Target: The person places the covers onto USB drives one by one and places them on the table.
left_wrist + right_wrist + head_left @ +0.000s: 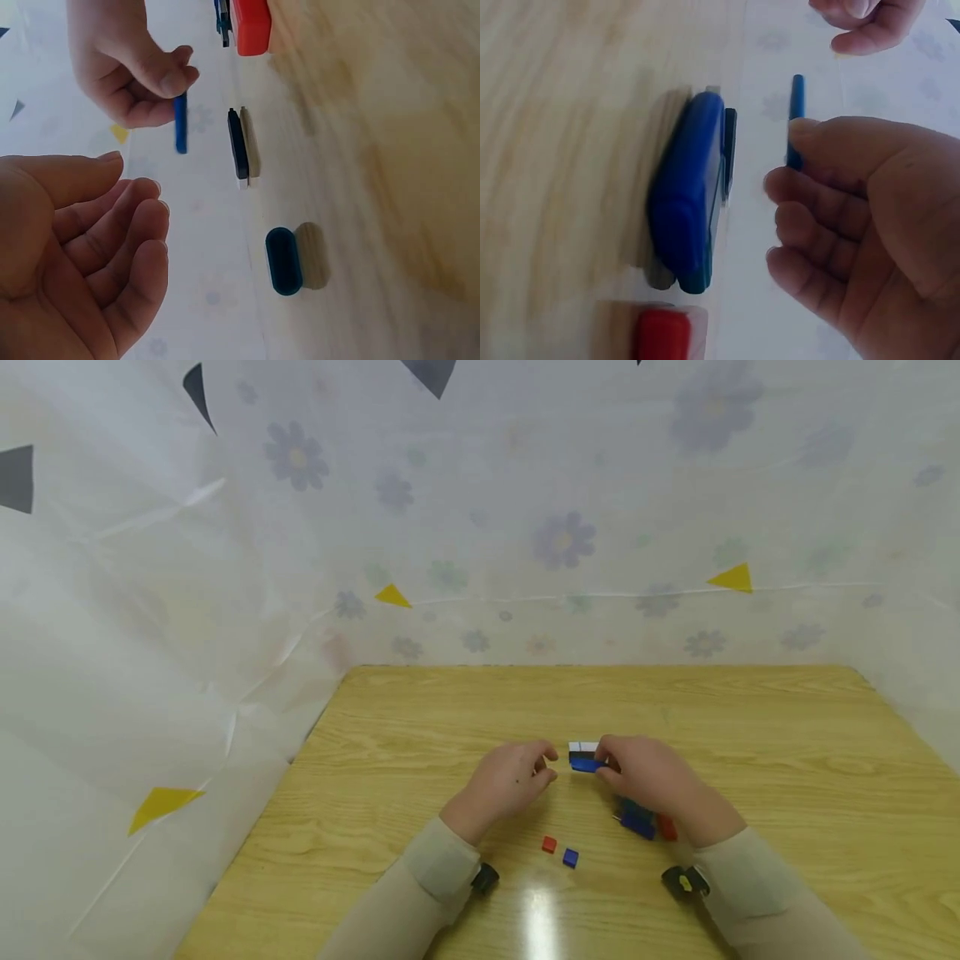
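Note:
My right hand (651, 774) pinches a thin blue strip (798, 97) between thumb and fingertips, held up off the table. Facing it from the left, my left hand (512, 779) holds nothing; its fingers are loosely bent in the left wrist view. Behind the strip, a flat black-and-white piece (579, 747) shows in the head view. A hollow teal oval piece (283, 261) stands on the table in the left wrist view. Below the right hand lies a long rounded blue case (686, 184), with teal parts beside it.
A red block (667, 827) lies beside the blue case, partly covered by my right wrist. Nearer me on the wooden table (420, 710) are a small red cube (550, 844) and a small blue cube (571, 857). A flower-patterned sheet (480, 527) hangs behind the table.

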`<state>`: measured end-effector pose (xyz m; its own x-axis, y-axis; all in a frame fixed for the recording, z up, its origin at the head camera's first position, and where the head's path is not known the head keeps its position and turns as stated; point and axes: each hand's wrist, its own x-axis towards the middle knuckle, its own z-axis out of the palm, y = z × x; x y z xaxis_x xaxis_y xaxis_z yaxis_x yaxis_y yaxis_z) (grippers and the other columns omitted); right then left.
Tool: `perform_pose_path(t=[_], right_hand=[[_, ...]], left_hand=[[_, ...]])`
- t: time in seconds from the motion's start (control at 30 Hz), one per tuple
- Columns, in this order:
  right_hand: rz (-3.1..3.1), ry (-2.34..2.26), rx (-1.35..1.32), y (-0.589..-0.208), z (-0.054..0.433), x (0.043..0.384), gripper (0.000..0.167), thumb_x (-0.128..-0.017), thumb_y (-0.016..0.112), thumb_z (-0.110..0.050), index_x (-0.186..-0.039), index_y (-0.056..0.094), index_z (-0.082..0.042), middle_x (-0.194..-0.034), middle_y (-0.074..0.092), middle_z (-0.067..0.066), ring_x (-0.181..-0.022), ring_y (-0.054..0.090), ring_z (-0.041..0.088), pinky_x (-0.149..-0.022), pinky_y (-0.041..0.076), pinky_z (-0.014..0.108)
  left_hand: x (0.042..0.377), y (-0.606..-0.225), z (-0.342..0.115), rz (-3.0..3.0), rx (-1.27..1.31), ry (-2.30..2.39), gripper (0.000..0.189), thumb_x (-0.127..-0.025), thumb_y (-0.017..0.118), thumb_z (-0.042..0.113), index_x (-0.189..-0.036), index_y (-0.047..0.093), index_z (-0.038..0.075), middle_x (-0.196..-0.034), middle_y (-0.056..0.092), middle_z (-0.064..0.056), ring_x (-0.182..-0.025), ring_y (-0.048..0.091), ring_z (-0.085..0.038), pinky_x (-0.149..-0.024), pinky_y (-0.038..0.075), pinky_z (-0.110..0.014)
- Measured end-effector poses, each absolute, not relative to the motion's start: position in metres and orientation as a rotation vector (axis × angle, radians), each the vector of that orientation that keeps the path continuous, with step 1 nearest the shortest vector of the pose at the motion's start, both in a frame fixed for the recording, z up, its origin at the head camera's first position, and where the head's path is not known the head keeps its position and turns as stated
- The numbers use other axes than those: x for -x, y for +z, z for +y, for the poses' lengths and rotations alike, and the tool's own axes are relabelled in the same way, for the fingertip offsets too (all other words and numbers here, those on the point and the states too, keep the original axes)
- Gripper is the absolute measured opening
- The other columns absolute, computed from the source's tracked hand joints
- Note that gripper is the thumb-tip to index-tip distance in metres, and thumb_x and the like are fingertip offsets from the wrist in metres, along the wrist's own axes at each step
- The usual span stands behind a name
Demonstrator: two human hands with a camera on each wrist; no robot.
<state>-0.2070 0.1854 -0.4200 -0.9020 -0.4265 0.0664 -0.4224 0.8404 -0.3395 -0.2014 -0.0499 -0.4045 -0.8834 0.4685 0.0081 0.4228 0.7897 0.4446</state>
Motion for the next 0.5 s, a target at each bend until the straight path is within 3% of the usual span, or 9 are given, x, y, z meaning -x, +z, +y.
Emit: perform_pose_path(t=[0.23,0.5], right_hand=[[2.940,-0.450,0.682,-0.420,0.185,0.217,0.011,-0.095,0.071,-0.022,-0.096,0.065,-0.014,-0.077,0.058,-0.006,-0.063,0.050,0.013,-0.059,0.045,0.033],[2.910,-0.354,0.700,-0.418,0.174,0.224,0.016,-0.095,0.072,-0.024,-0.088,0.060,-0.017,-0.074,0.057,-0.006,-0.062,0.050,0.014,-0.059,0.044,0.033]], left_hand=[[0.205,-0.405,-0.055,2.867,-0.707,0.651,0.024,-0.100,0.067,0.028,-0.121,0.069,0.017,-0.098,0.068,0.007,-0.075,0.058,-0.004,-0.068,0.050,-0.026],[0.206,-0.407,-0.059,2.855,-0.727,0.630,0.024,-0.100,0.067,0.029,-0.120,0.069,0.016,-0.096,0.067,0.007,-0.074,0.057,-0.005,-0.067,0.050,-0.026]])
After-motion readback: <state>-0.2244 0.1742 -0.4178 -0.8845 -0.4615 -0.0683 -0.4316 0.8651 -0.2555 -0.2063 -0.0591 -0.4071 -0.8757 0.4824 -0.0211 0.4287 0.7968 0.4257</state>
